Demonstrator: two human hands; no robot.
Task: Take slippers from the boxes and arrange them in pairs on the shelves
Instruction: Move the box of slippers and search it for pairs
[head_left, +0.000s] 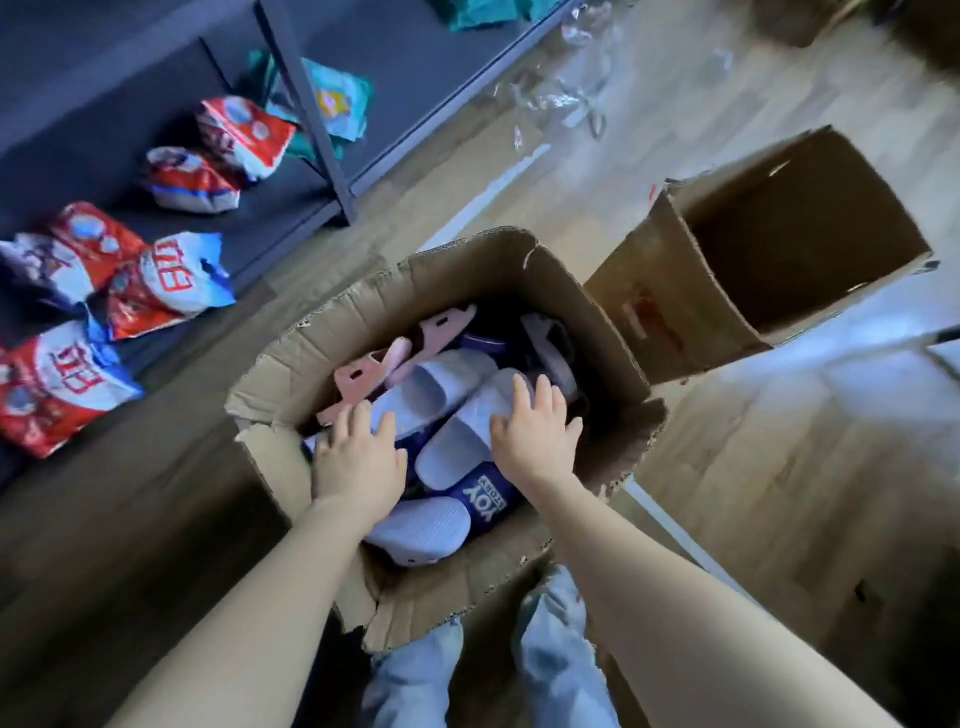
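- Wood-plank floor fills the scene, seen from above, with pale light falling across its right side.
- An open cardboard box with torn, ragged flaps stands in the middle, just in front of the person's legs in light blue jeans.
- Slippers lie jumbled inside this box: lilac slippers on top in the centre, pink slippers against the left wall, and darker ones towards the far side.
- A blue printed card lies among the lilac slippers at the near side.
- The left hand reaches into the box at its near left, palm down, fingers spread and resting on a lilac slipper without curling round it.
- The right hand lies palm down on another lilac slipper near the right wall, its fingers fanned out over the top and its thumb stretched to the left; it is not clasping anything.
- A second cardboard box stands just beside the first on the far right, open, its inside dark.
- A dark shelf unit runs along the left; no slippers lie on it.
- Red and white packets lie in a loose row on its lowest shelf, with a teal packet farther along.
- Crumpled clear plastic wrapping lies on the floor beyond the boxes.
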